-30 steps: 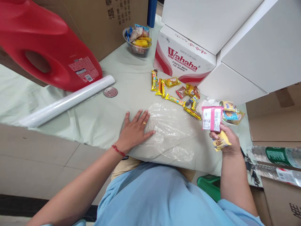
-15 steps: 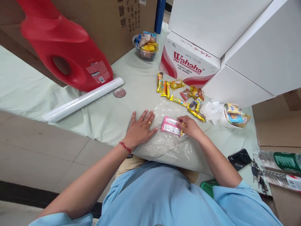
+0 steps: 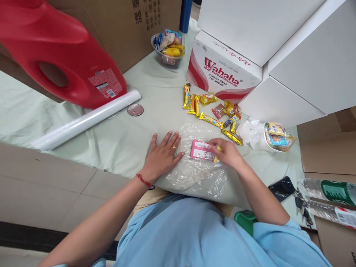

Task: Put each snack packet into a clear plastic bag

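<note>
My left hand (image 3: 162, 155) lies flat with fingers spread, its thumb side at the left edge of a clear sheet of plastic film (image 3: 191, 174). On the film rests a pink packet (image 3: 197, 150) with white printed labels. My right hand (image 3: 229, 151), slightly blurred, is at the packet's right end, fingers closed on a small yellow-wrapped snack (image 3: 218, 152), partly hidden by them. Beyond the film are several yellow-wrapped bars (image 3: 211, 120), a round yellow snack packet (image 3: 208, 98) and a red-brown packet (image 3: 218, 110).
A white film roll (image 3: 89, 120), a round brown disc (image 3: 135, 109) and a red jug (image 3: 83, 55) are at left. Behind stand a clear snack bowl (image 3: 169, 59) and a Wahaha box (image 3: 219, 70). At right are a white snack tub (image 3: 267, 142), a phone (image 3: 282, 188) and bottles (image 3: 333, 191).
The view has shifted slightly. My right hand has moved a little at the packet's right end with the yellow-wrapped snack; more of the pink packet's labels shows. My left hand stays flat.
</note>
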